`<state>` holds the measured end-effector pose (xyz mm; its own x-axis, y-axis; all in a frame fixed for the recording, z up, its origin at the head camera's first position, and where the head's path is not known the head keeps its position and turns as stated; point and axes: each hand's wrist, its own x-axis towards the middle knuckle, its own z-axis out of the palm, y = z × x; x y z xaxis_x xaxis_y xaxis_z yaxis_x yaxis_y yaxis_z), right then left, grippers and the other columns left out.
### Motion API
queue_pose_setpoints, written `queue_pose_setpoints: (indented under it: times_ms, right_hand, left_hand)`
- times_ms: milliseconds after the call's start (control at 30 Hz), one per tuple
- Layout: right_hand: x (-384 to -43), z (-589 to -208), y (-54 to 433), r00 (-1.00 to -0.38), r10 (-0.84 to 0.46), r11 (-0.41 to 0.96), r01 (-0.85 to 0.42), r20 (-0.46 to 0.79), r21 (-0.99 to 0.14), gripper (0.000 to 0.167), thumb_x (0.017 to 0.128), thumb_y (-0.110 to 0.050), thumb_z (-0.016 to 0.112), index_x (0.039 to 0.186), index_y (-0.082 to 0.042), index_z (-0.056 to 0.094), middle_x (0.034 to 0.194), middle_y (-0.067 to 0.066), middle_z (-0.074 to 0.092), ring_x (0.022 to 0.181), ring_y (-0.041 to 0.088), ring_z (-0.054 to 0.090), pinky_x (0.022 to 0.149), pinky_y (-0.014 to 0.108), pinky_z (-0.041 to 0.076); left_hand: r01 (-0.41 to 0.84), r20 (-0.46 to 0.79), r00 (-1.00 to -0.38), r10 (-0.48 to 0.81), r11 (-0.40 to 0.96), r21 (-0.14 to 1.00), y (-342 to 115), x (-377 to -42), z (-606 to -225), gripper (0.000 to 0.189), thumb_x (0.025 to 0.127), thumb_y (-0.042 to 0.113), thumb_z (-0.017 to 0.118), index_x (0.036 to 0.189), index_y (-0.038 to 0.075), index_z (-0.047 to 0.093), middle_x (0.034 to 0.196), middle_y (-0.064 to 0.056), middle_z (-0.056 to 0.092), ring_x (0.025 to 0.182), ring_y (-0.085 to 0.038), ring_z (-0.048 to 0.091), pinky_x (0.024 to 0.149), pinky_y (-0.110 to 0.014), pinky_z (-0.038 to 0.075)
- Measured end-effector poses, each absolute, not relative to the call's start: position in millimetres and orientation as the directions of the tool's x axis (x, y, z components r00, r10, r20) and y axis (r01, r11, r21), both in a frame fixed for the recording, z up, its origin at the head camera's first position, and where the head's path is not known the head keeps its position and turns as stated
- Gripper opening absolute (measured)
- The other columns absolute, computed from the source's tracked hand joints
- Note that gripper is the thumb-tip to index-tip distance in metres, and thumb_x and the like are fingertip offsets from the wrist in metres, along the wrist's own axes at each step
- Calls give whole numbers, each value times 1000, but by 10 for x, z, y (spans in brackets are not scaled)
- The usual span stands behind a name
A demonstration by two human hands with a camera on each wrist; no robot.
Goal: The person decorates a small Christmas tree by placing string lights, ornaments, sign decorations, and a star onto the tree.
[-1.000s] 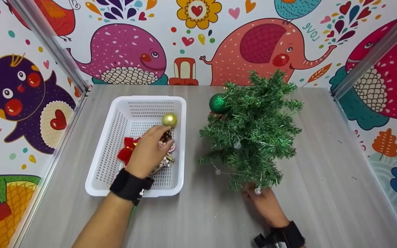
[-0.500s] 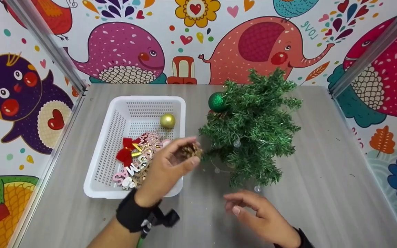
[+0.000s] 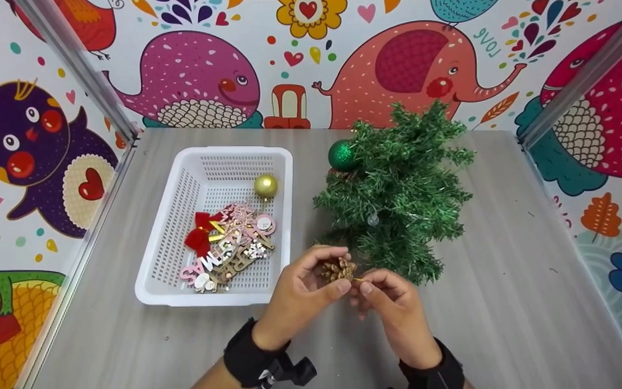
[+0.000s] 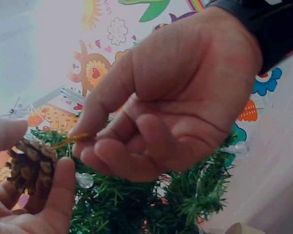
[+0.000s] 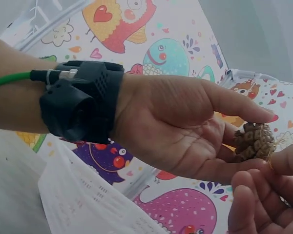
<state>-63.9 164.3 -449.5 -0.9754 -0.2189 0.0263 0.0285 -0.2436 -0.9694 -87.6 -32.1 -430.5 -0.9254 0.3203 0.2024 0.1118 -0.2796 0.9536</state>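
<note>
A brown pinecone (image 3: 338,270) with a gold string loop is held between the curled fingers and thumb of my left hand (image 3: 303,289). My right hand (image 3: 397,308) pinches the gold string (image 4: 66,141) at the pinecone's end, thumb against forefinger. Both hands are raised in front of a small green Christmas tree (image 3: 397,194). On the tree's upper left hangs a glittery green ball (image 3: 342,155). Clear round bulbs on a thin wire show among the branches, one bulb (image 4: 84,180) close behind the hands in the left wrist view.
Left of the tree stands a white perforated basket (image 3: 154,259). In it lie a gold ball (image 3: 265,186), a red bow (image 3: 198,237), a pink round tag (image 3: 264,224) and several letter ornaments. Printed panels (image 3: 311,65) wall the table at the back and sides.
My left hand has lifted the pinecone out of the basket and carried it right to the front of the tree. My right hand has left the tree's base and taken the string.
</note>
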Motion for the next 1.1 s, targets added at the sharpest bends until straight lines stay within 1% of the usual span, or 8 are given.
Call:
queue_pose_setpoints:
  times_ms: [267, 400, 500, 633, 700, 833, 933, 1100]
  right_hand:
    - [-643, -4497, 1736, -954, -233, -484, -57, 191, -873, 30, 106, 4, 40, 107, -12, 65, 108, -1, 66, 88, 9, 66, 67, 22, 54]
    - [-640, -4486, 1757, -946, -221, -526, -89, 237, -846, 33, 107, 6, 37, 109, -11, 65, 108, 0, 67, 85, 9, 65, 64, 20, 53]
    - [-631, -4485, 1762, -952, -200, -479, -112, 232, -870, 29, 107, 6, 40, 111, -11, 63, 106, 0, 69, 81, 9, 62, 61, 23, 49]
    - [-614, -4518, 1757, -960, -191, -372, -121, 204, -920, 24, 105, 6, 47, 114, -9, 64, 104, -1, 70, 72, 12, 54, 58, 35, 39]
    - [-607, -4550, 1743, -962, -178, -284, -150, 206, -947, 20, 104, 5, 52, 113, -7, 66, 103, -2, 70, 67, 13, 52, 56, 36, 39]
    - [-614, -4639, 1709, -928, -173, -109, -314, 329, -943, 18, 98, 11, 59, 110, 2, 68, 99, 2, 67, 63, 15, 51, 54, 33, 44]
    - [-631, -4695, 1703, -892, -186, -48, -410, 411, -911, 21, 95, 16, 59, 111, 5, 68, 98, 7, 65, 69, 16, 56, 56, 31, 48]
    - [-640, -4719, 1735, -875, -204, -11, -447, 439, -895, 26, 96, 16, 59, 116, 3, 69, 106, 11, 65, 88, 18, 64, 68, 28, 53]
  left_hand:
    - [153, 245, -911, 331, -279, 948, -259, -840, -4390, 41, 93, 6, 74, 129, -7, 58, 131, -23, 58, 115, -18, 64, 102, -31, 56]
    - [160, 252, -893, 373, -259, 952, -214, -794, -4452, 38, 92, 2, 72, 124, -6, 52, 131, -24, 56, 115, -17, 62, 99, -29, 56]
    - [153, 226, -878, 421, -201, 968, -194, -775, -4505, 40, 93, 2, 70, 127, -1, 51, 131, -22, 55, 115, -15, 60, 97, -27, 56]
    - [170, 195, -854, 482, -94, 981, -177, -769, -4591, 43, 94, 6, 68, 135, 10, 54, 131, -14, 53, 116, -14, 58, 95, -26, 55]
    - [183, 188, -851, 491, -59, 981, -165, -766, -4638, 40, 96, 10, 68, 135, 12, 57, 132, -10, 55, 118, -15, 59, 98, -28, 54]
    - [159, 140, -889, 437, 9, 987, -134, -758, -4711, 32, 99, 25, 72, 129, 17, 65, 130, -2, 65, 123, -14, 62, 108, -32, 51]
    - [123, 101, -923, 371, 35, 992, -120, -757, -4742, 24, 97, 32, 73, 118, 19, 72, 121, 1, 72, 114, -13, 67, 99, -31, 56]
    - [150, 122, -939, 321, 63, 987, -99, -776, -4749, 13, 97, 25, 74, 105, 15, 76, 108, -2, 76, 99, -12, 69, 85, -28, 58]
